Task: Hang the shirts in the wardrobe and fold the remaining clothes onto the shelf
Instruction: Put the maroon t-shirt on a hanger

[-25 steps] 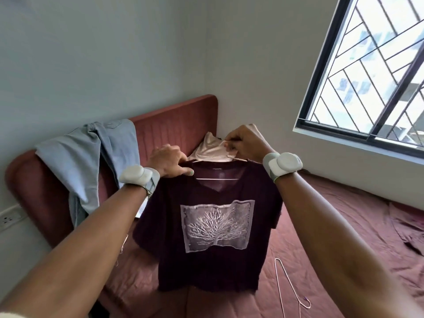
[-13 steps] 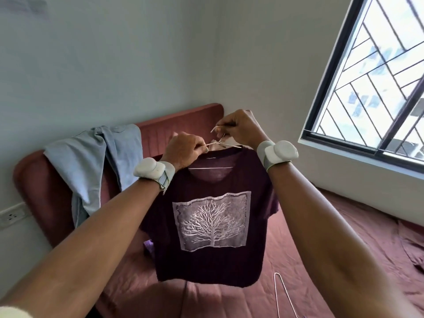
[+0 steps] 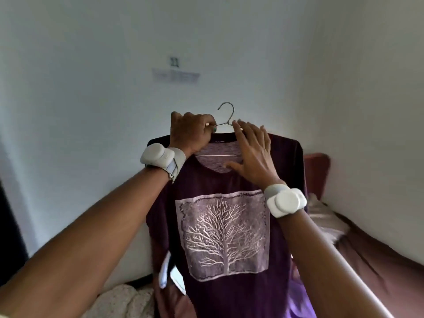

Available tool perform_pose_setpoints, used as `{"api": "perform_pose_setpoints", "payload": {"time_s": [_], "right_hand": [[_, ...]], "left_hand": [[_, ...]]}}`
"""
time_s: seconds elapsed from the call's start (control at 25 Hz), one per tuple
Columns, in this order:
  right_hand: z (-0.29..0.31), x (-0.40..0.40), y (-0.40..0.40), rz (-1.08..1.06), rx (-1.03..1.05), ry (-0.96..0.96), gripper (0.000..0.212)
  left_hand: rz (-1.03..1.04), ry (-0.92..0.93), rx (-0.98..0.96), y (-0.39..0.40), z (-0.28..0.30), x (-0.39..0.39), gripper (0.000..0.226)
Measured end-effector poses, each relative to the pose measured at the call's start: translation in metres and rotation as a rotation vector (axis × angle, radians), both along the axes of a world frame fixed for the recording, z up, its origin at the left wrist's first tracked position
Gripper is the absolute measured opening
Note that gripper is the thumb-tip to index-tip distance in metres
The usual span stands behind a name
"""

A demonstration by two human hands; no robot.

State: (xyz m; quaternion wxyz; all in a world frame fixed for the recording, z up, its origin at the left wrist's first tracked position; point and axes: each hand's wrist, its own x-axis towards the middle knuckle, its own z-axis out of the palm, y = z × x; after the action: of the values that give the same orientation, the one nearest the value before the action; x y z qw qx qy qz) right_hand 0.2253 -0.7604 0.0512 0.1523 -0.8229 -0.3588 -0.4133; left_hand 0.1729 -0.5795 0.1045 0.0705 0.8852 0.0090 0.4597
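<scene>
Since the earlier picture, the shirt (image 3: 220,226) has been lifted much higher and turned away from the window, so that a pale wall (image 3: 91,65) is now seen behind it. The right hand (image 3: 252,154) has let go of the hanger (image 3: 226,115) and is now laid flat on the shirt's collar with its fingers straight and spread. The left hand (image 3: 191,131) is curled round the wire just below the hook, and the wire is pinched tight by its fingers.

The dark purple shirt is hung on the hanger in the air, in front of the wall, with a pale tree print on its front. The hook is stuck up free above both hands, with bare wall all around it. Open room is seen above the shirt and to its left. To the right, the shirt's shoulder is near the red headboard (image 3: 316,166).

A white band (image 3: 160,157) is worn on the left wrist and another white band (image 3: 285,201) on the right wrist. A blurred paper sign (image 3: 175,74) is stuck high on the wall. Below on the right, a brown bed cover (image 3: 378,260) is seen. A pale speckled cloth (image 3: 121,301) is seen at the bottom left.
</scene>
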Motion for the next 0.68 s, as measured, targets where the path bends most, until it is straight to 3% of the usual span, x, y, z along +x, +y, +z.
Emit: {"api": "perform_pose_setpoints", "payload": {"time_s": [0.12,0.24,0.48,0.68], "right_hand": [[0.017,0.001,0.099,-0.018,-0.03,-0.169,0.107],[0.04,-0.009,0.198,0.032,0.033,-0.316,0.093],[0.098,-0.049,0.369,0.375,0.111,-0.313,0.083],[0.165,-0.104,0.515,0.66,0.095,-0.252,0.074]], "left_hand": [[0.119,-0.033,-0.007,0.084,0.03,-0.023,0.019],[0.263,-0.065,-0.022,0.166,0.055,-0.058,0.018],[0.579,-0.065,0.03,0.3,0.112,-0.134,0.017],[0.956,-0.02,0.278,0.404,0.161,-0.223,0.028]]}}
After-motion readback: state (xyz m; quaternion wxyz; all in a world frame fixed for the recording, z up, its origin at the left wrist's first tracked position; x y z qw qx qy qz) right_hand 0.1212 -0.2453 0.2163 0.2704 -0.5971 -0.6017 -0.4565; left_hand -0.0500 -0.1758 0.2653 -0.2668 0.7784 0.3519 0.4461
